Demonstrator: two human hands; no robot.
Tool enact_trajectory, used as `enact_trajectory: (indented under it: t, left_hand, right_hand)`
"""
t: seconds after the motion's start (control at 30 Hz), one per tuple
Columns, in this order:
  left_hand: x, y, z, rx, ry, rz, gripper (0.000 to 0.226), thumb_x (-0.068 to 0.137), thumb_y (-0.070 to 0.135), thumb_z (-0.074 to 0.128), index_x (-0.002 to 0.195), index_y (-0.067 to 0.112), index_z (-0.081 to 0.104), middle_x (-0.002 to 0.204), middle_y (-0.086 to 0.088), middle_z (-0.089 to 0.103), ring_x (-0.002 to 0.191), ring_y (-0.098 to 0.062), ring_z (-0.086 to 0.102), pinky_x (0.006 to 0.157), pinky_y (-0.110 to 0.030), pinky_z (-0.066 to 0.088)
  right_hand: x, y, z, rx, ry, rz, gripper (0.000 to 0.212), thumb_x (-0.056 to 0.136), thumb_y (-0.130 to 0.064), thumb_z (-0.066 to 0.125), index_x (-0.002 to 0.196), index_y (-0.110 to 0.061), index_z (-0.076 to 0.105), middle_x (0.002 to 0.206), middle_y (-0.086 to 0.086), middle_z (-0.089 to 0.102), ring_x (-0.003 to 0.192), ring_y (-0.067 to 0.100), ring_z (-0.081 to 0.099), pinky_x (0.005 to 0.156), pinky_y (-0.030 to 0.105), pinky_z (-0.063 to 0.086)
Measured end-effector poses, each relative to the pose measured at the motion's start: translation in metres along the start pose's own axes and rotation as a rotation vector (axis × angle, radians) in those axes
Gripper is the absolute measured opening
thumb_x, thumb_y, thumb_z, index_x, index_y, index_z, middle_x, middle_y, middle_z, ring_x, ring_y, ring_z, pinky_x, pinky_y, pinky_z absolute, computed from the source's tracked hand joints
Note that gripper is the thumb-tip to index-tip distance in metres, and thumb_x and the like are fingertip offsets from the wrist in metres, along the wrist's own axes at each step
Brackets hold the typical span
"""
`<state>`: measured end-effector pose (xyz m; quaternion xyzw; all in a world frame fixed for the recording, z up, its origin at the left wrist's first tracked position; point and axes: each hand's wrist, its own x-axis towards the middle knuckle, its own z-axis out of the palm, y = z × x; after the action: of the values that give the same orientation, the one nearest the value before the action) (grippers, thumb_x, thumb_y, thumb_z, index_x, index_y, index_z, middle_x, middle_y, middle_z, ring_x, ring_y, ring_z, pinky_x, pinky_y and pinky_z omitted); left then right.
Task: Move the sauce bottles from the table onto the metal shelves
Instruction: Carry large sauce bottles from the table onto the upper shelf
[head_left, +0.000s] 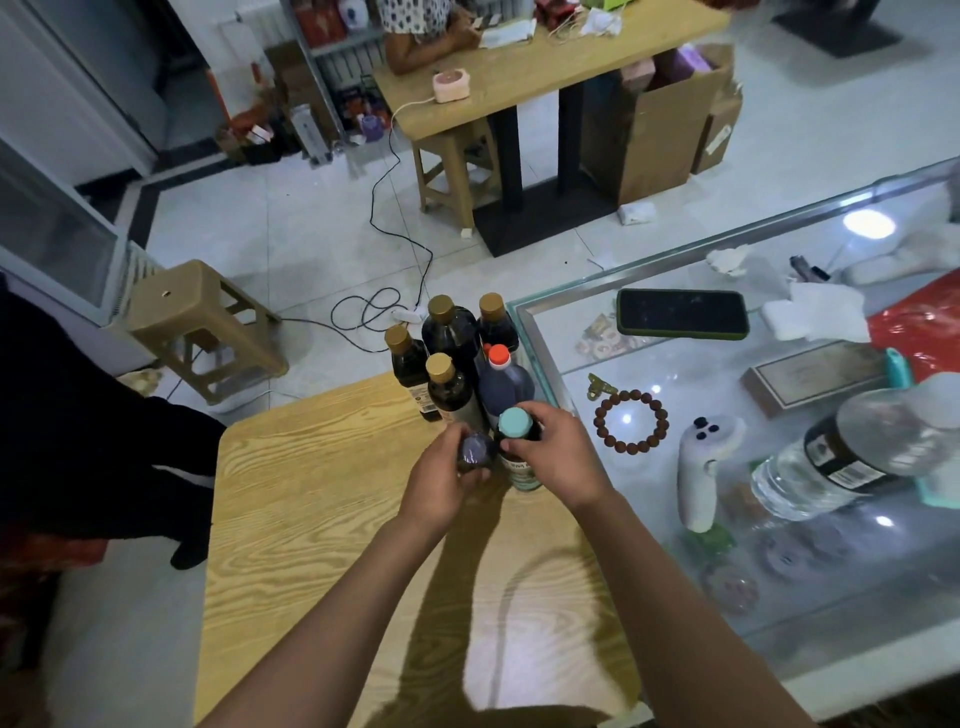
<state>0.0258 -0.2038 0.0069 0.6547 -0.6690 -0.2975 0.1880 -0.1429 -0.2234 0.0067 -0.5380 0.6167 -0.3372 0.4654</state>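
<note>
Several dark sauce bottles stand clustered at the far right corner of the wooden table (322, 519). Most have gold caps (440, 368); one has an orange-red cap (498, 355). My left hand (441, 483) is wrapped around a small dark bottle with a purple top (474, 451). My right hand (558, 457) grips the neck of a bottle with a teal cap (515, 422) and a pale label. Both bottles rest upright on the table, side by side, in front of the cluster. No metal shelves for the bottles are clearly visible.
A glass display counter (675, 374) adjoins the table on the right, holding a phone (681, 314), bead bracelet (631, 421), white controller (701, 467) and water bottle (841, 462). A plastic stool (202, 327) stands on the left. A person sits at a far desk (519, 73).
</note>
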Motion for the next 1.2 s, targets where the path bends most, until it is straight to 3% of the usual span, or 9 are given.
enact_trajectory:
  t: [0.1, 0.23, 0.3, 0.5, 0.63, 0.77, 0.93, 1.07, 1.2]
  left_hand:
    - [0.002, -0.002, -0.003, -0.142, 0.011, -0.039, 0.036, 0.080, 0.016, 0.076, 0.104, 0.017, 0.050, 0.096, 0.004, 0.063, 0.084, -0.014, 0.058, 0.061, -0.013, 0.038]
    - [0.004, -0.004, -0.006, -0.269, 0.066, -0.095, 0.032, 0.081, 0.014, 0.076, 0.103, 0.014, 0.053, 0.095, 0.004, 0.065, 0.086, -0.010, 0.060, 0.068, -0.018, 0.043]
    - [0.004, -0.004, -0.009, -0.381, 0.100, -0.135, 0.030, 0.081, 0.010, 0.076, 0.103, 0.012, 0.056, 0.097, 0.001, 0.065, 0.088, -0.009, 0.060, 0.069, -0.014, 0.045]
    - [-0.014, 0.009, -0.033, -0.548, 0.088, -0.080, 0.024, 0.081, 0.007, 0.075, 0.102, 0.006, 0.064, 0.095, 0.002, 0.070, 0.082, 0.006, 0.062, 0.069, -0.008, 0.047]
    - [-0.036, 0.026, -0.058, -0.602, 0.033, 0.005, 0.026, 0.081, 0.011, 0.076, 0.106, 0.009, 0.067, 0.100, 0.003, 0.071, 0.085, 0.008, 0.063, 0.068, -0.004, 0.045]
    - [-0.073, 0.050, -0.083, -0.730, -0.042, 0.106, 0.027, 0.083, 0.003, 0.072, 0.109, 0.006, 0.066, 0.102, 0.000, 0.071, 0.083, 0.010, 0.064, 0.068, -0.005, 0.047]
    - [-0.122, 0.073, -0.101, -0.850, -0.122, 0.222, 0.035, 0.085, 0.004, 0.069, 0.119, 0.008, 0.064, 0.111, 0.001, 0.070, 0.087, 0.011, 0.064, 0.071, -0.005, 0.048]
    - [-0.161, 0.093, -0.103, -0.939, -0.190, 0.310, 0.031, 0.085, 0.005, 0.069, 0.116, 0.013, 0.066, 0.110, 0.002, 0.071, 0.093, 0.004, 0.066, 0.081, -0.011, 0.050]
    - [-0.204, 0.122, -0.099, -0.983, -0.296, 0.375, 0.029, 0.086, 0.010, 0.070, 0.112, 0.022, 0.067, 0.103, 0.011, 0.073, 0.094, 0.000, 0.067, 0.076, -0.012, 0.050]
  right_hand:
    - [0.000, 0.000, 0.000, 0.056, -0.009, 0.029, 0.043, 0.078, -0.009, 0.081, 0.118, -0.015, 0.067, 0.109, 0.000, 0.072, 0.103, 0.014, 0.066, 0.091, 0.028, 0.055]
    - [-0.004, -0.004, -0.001, 0.062, -0.043, 0.021, 0.043, 0.079, -0.008, 0.081, 0.119, -0.014, 0.067, 0.110, -0.002, 0.071, 0.103, 0.011, 0.065, 0.077, 0.007, 0.048]
    - [-0.008, -0.005, -0.001, 0.072, -0.061, 0.019, 0.042, 0.079, -0.005, 0.080, 0.118, -0.012, 0.067, 0.110, 0.000, 0.072, 0.104, 0.013, 0.066, 0.074, 0.003, 0.047]
    - [-0.034, -0.016, -0.005, 0.306, -0.031, 0.067, 0.047, 0.078, 0.001, 0.079, 0.121, -0.010, 0.066, 0.111, -0.001, 0.073, 0.108, 0.012, 0.067, 0.092, 0.026, 0.055]
    - [-0.070, -0.034, -0.012, 0.370, 0.041, 0.050, 0.045, 0.075, -0.002, 0.082, 0.113, -0.020, 0.067, 0.108, -0.007, 0.073, 0.101, 0.004, 0.068, 0.079, 0.020, 0.055]
    - [-0.119, -0.062, -0.013, 0.438, 0.203, -0.004, 0.039, 0.073, 0.008, 0.079, 0.103, -0.011, 0.064, 0.098, 0.004, 0.075, 0.086, 0.007, 0.070, 0.074, 0.018, 0.054]
    - [-0.191, -0.090, -0.018, 0.468, 0.381, -0.075, 0.038, 0.075, 0.002, 0.080, 0.108, -0.013, 0.068, 0.103, 0.004, 0.076, 0.099, 0.019, 0.072, 0.087, 0.032, 0.057]
    - [-0.254, -0.109, -0.021, 0.488, 0.515, -0.138, 0.037, 0.078, 0.005, 0.076, 0.111, -0.010, 0.068, 0.103, 0.008, 0.076, 0.093, 0.015, 0.072, 0.079, 0.025, 0.055]
    - [-0.322, -0.122, -0.028, 0.518, 0.653, -0.159, 0.042, 0.079, 0.005, 0.075, 0.118, -0.004, 0.065, 0.105, 0.010, 0.075, 0.090, 0.015, 0.071, 0.081, 0.025, 0.058]
